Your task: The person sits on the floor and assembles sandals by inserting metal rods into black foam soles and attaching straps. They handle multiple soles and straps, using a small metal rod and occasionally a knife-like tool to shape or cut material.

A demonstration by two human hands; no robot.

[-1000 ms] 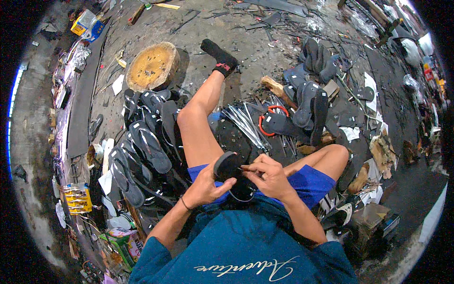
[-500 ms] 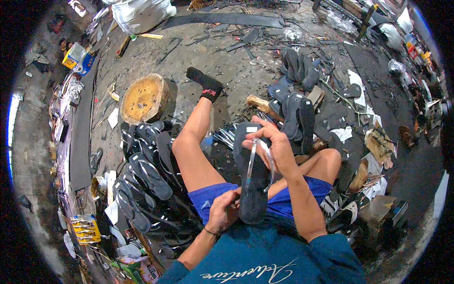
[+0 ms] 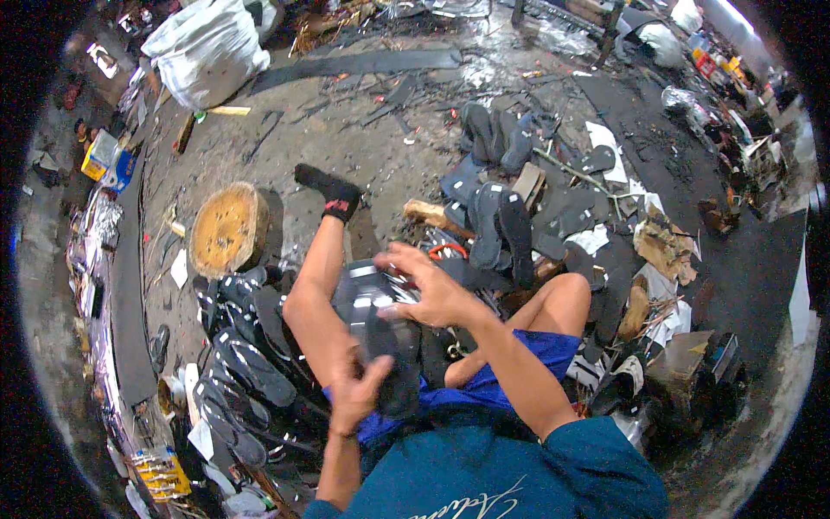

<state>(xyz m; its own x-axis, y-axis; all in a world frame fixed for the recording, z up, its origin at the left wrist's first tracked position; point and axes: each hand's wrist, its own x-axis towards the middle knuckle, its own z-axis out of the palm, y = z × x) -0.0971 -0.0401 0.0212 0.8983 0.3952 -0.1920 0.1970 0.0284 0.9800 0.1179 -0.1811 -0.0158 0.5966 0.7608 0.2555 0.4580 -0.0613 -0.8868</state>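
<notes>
A dark grey flip-flop (image 3: 373, 322) with a shiny, clear-looking strap is held over my lap, smeared by motion. My right hand (image 3: 430, 292) has its fingers and thumb around the toe end and the strap. Lower on the sole's left edge, my left hand (image 3: 353, 396) grips it, thumb across the top and fingers partly hidden. To the left of my legs lies a heap of similar dark flip-flops (image 3: 251, 368) with shiny straps. Ahead on the right sit several dark soles (image 3: 487, 216), some bearing small white labels.
A round wooden block (image 3: 226, 229) stands ahead left, beside my socked foot (image 3: 328, 189). Wood pieces (image 3: 432, 216) and rubber scraps litter the ground. A white sack (image 3: 207, 56) rests at the far left, and a yellow and blue box (image 3: 108, 160) lies near the left edge.
The flip-flop has moved left with both hands, and its strap no longer stands out toward the right. My view has shifted, so the surroundings sit lower and further left.
</notes>
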